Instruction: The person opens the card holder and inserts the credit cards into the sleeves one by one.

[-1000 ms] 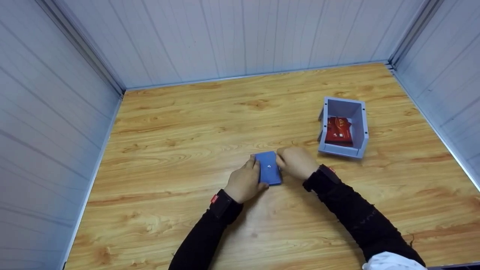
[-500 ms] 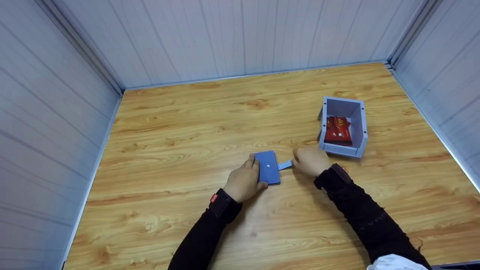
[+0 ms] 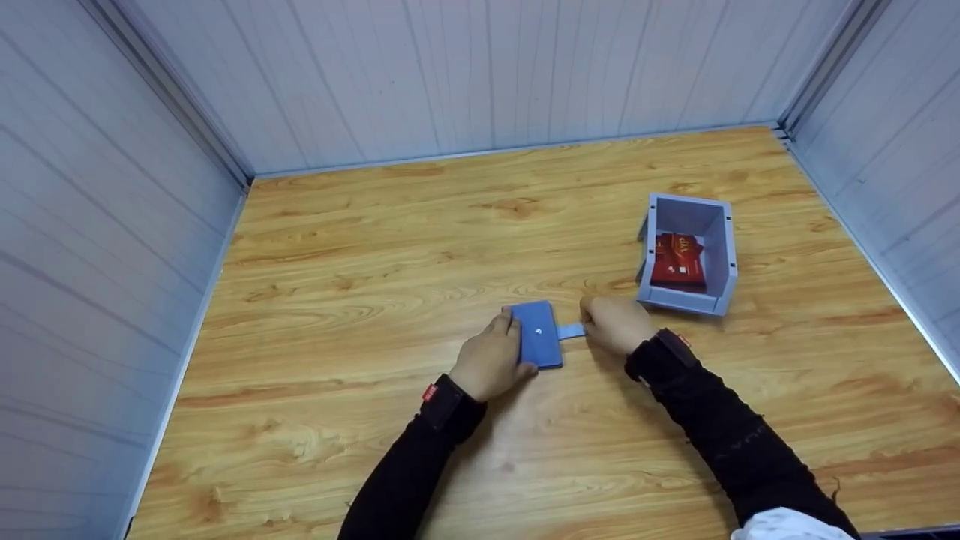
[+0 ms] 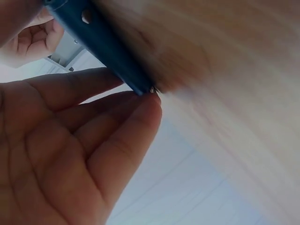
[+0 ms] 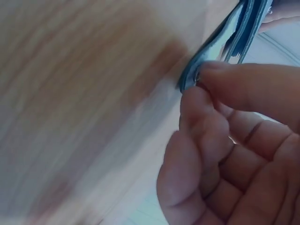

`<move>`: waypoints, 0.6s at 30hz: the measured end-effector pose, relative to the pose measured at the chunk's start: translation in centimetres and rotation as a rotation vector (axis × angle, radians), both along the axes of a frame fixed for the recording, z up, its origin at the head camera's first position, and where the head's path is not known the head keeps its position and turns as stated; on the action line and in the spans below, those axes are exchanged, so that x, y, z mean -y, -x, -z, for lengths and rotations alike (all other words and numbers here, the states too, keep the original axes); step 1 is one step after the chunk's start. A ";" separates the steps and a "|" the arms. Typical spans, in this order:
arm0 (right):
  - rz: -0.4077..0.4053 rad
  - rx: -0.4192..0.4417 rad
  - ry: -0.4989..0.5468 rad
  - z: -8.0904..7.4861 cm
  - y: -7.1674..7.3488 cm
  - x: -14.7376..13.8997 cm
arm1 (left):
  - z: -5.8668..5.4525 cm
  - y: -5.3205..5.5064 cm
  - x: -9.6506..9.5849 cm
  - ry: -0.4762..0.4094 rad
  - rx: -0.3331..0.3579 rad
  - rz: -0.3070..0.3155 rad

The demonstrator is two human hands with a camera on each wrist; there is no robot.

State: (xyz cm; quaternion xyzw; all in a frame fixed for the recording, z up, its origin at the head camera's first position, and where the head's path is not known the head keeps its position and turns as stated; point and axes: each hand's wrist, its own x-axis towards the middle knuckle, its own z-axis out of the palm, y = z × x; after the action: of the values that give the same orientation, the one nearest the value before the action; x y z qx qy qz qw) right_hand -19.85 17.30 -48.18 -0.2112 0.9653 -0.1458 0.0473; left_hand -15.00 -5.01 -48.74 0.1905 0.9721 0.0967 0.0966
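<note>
A blue card wallet (image 3: 538,339) lies closed on the table, a small metal snap on its face. My left hand (image 3: 489,361) grips its left side, with fingers along the edge and the thumb at the near corner; in the left wrist view the fingertips (image 4: 151,105) meet the end of the wallet (image 4: 110,49). A short light-blue strap (image 3: 571,331) sticks out from the wallet's right side. My right hand (image 3: 616,324) pinches the strap's free end. Up close in the right wrist view, thumb and forefinger hold the strap (image 5: 192,72), other fingers curled.
A grey plastic bin (image 3: 684,301) stands behind and right of my right hand. Several red cards (image 3: 677,262) marked VIP lie in it. White panel walls (image 3: 480,75) enclose the wood-grain table (image 3: 375,247) at the back and both sides.
The right hand has moved from the wallet's right edge out to the right, drawing the strap open. Over the last half second it has shifted only slightly. The left hand stays put.
</note>
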 end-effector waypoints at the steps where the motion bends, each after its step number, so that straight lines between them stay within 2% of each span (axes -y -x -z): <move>1: -0.006 -0.006 0.000 0.0 0.0 0.0 | -0.1 0.0 0.0 0.002 -0.006 0.002; 4: -0.013 -0.018 0.001 0.1 0.0 -0.1 | -0.4 -0.1 -0.3 0.010 -0.052 0.012; 10: -0.012 -0.024 0.016 0.3 0.0 -0.2 | -0.7 -0.3 -2.2 -0.030 -0.235 -0.009; 12: -0.013 -0.025 0.021 0.3 0.0 -0.2 | -0.7 -0.1 -3.2 -0.020 -0.272 -0.024; 14: -0.015 -0.024 0.022 0.3 0.0 -0.2 | -0.7 0.1 -4.1 0.030 -0.292 -0.038; 18: -0.018 -0.010 0.022 0.5 0.1 -0.2 | -0.7 0.6 -6.0 0.203 -0.269 -0.095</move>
State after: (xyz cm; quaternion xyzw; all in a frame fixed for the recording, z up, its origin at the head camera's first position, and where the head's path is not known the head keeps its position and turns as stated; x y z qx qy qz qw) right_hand -19.92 17.53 -48.66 -0.2211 0.9620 -0.1550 0.0412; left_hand -15.59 0.97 -48.00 0.1449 0.9890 -0.0237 -0.0204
